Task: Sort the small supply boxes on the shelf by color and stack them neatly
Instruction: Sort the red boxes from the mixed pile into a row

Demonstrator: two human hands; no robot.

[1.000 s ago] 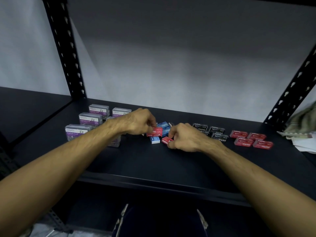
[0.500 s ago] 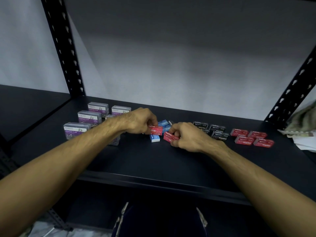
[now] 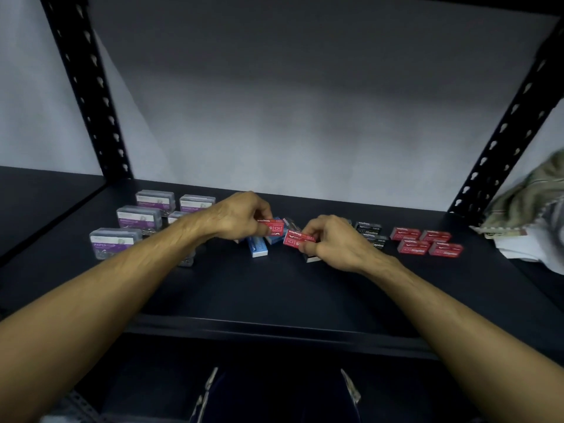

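Both hands work over the middle of the dark shelf [image 3: 274, 288].

Left hand [image 3: 241, 216]: grip clamped on a red staple box [image 3: 274, 228], thumb and fingers pinching its left end. Box lifted clear of the shelf, label facing the camera.

Right hand [image 3: 332, 242]: grip clamped on a second red staple box [image 3: 295, 238], held by its right end and tilted, its free end pointing toward the left hand's box. The two held boxes sit just beside each other; whether they touch cannot be told.

Directly under and behind the left grip: a small heap of blue boxes [image 3: 258, 247], the nearest one lying flat with its white end toward the camera. Just below the right grip, a dark box with a pale end [image 3: 312, 258] on the shelf, partly covered by the fingers.

Beyond the right wrist: black staple boxes [image 3: 368, 228], grouped close. Further out to that side, well apart from the grip, four red boxes [image 3: 425, 242] laid flat in a tight two-by-two block.

Out past the left forearm: clear paper-clip cases with purple labels [image 3: 139, 216], standing in loose rows.

Far right edge: crumpled cloth and papers [image 3: 525, 209].
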